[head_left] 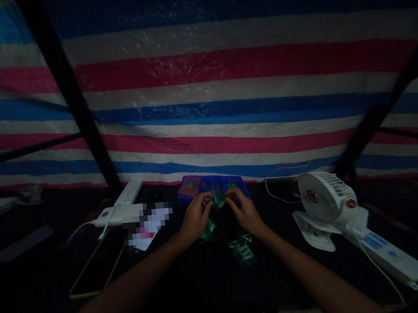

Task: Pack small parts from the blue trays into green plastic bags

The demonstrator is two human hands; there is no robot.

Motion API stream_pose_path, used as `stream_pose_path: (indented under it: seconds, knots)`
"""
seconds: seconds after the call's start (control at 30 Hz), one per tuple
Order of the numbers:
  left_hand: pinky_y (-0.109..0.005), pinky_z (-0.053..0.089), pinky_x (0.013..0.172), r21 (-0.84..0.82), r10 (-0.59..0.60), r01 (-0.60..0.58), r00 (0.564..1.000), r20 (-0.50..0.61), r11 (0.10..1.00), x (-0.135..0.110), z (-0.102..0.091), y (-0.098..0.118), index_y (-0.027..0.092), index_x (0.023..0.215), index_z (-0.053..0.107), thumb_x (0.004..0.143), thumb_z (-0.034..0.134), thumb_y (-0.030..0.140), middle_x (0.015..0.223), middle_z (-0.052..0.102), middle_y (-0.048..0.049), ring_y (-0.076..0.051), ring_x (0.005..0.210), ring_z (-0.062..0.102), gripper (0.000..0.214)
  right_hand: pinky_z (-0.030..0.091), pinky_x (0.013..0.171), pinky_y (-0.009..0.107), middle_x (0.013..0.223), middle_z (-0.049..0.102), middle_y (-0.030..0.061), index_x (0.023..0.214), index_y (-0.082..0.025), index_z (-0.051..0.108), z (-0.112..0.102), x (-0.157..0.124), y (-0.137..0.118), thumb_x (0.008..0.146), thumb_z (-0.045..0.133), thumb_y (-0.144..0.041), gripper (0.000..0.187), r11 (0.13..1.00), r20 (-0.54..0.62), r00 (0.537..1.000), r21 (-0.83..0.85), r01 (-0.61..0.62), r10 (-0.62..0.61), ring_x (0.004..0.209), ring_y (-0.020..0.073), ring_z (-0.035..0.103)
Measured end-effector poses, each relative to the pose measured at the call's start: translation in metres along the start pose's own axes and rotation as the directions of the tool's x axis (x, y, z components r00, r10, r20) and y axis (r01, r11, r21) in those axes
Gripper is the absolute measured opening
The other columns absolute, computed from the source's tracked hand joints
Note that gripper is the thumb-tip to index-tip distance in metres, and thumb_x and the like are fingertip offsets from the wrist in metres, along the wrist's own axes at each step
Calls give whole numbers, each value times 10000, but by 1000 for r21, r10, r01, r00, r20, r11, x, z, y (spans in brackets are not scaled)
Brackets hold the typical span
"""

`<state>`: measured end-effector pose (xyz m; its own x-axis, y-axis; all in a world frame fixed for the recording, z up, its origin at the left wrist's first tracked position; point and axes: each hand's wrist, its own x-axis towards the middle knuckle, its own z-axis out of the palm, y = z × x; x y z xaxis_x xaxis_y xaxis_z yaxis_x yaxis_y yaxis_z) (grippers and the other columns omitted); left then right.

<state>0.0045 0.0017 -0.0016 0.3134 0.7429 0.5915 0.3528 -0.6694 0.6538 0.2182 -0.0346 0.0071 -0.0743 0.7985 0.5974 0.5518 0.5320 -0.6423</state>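
Note:
My left hand [195, 218] and my right hand [244, 211] meet just in front of a blue compartment tray [214, 193]. Between their fingertips is a small green translucent plastic packet [218, 200], pinched from both sides. A red item [188, 186] lies in the tray's left compartment, and darker contents fill the others. Two more green packets lie on the black table: one [207, 231] just below my left hand, the other [242, 248] below my right. The dim light hides the packets' contents.
A white clip-on fan [324, 200] and a white power strip [387, 258] stand to the right. To the left are a white power bank [117, 215], a gold-edged phone [96, 266] and a blurred paper [147, 226]. A striped tarp [203, 80] and black poles stand behind the table.

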Motion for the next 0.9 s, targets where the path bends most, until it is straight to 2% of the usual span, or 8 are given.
stream_pose_path:
  seconds: [0.13, 0.23, 0.3, 0.43, 0.53, 0.67, 0.83, 0.9]
  knots:
    - [-329, 530, 872, -24, -6, 6, 1000, 0, 1000, 0, 0, 1, 215, 1284, 566, 1040, 500, 268, 1027, 697, -46, -187, 893, 666, 258, 507, 910, 357, 1064, 704, 64, 1099, -235, 659, -1, 1, 0, 1039, 472, -242, 197, 997, 30, 997, 10, 73, -73, 1000, 226, 675]
    - [-367, 506, 976, 17, 56, -56, 998, -3, 998, 1, -1, 2, 217, 1251, 607, 1056, 434, 234, 1175, 690, -78, -219, 1077, 655, 261, 494, 933, 374, 1092, 697, 68, 1144, -245, 683, -1, 1, -1, 1029, 442, -185, 274, 995, 45, 994, 12, 103, -103, 1045, 233, 659]
    - [-387, 489, 1015, 33, 85, -85, 996, 1, 996, 1, -1, 3, 220, 1265, 612, 1051, 411, 195, 1217, 679, -84, -229, 1146, 631, 295, 497, 907, 373, 1106, 687, 68, 1193, -249, 676, -2, 1, -2, 1016, 468, -183, 281, 996, 37, 995, -2, 92, -92, 1004, 229, 653]
    - [-374, 506, 944, 66, 82, -84, 996, 27, 994, 2, -2, 3, 221, 1287, 620, 1021, 485, 189, 1114, 676, -76, -224, 1033, 635, 300, 503, 784, 340, 1026, 661, 55, 1164, -243, 684, -4, 1, -5, 994, 585, -271, 199, 997, 24, 998, -42, 58, -57, 816, 201, 617]
    - [-356, 493, 882, 90, 77, -80, 996, 41, 993, 3, -3, 5, 202, 1109, 676, 1026, 540, 274, 994, 668, -56, -217, 938, 620, 175, 508, 835, 350, 990, 644, 61, 1061, -232, 700, -3, 2, -6, 1004, 599, -334, 155, 997, -7, 998, -33, 70, -70, 905, 221, 628]
    - [-351, 461, 857, 120, 79, -88, 994, 80, 989, 4, -5, 8, 186, 875, 654, 1060, 482, 302, 901, 656, -50, -217, 908, 600, 278, 506, 878, 362, 1001, 646, 68, 1012, -221, 686, -1, 2, -6, 1008, 595, -366, 172, 997, -29, 996, -26, 79, -79, 953, 231, 636]
    - [-370, 455, 893, 116, 87, -100, 989, 115, 988, 3, -3, 7, 186, 889, 656, 1068, 454, 288, 906, 668, -50, -216, 903, 601, 288, 493, 677, 299, 997, 694, 36, 1165, -236, 620, 0, -1, -3, 999, 572, -345, 204, 999, -10, 1000, -29, -18, 18, 726, 179, 613]
    - [-367, 471, 886, 90, 70, -79, 993, 96, 993, 2, -1, 4, 192, 998, 674, 1059, 476, 299, 961, 680, -59, -225, 942, 609, 233, 487, 681, 292, 961, 689, 27, 1113, -233, 623, -1, -1, -2, 1004, 550, -319, 157, 1000, 7, 1000, -27, -7, 7, 738, 178, 619]
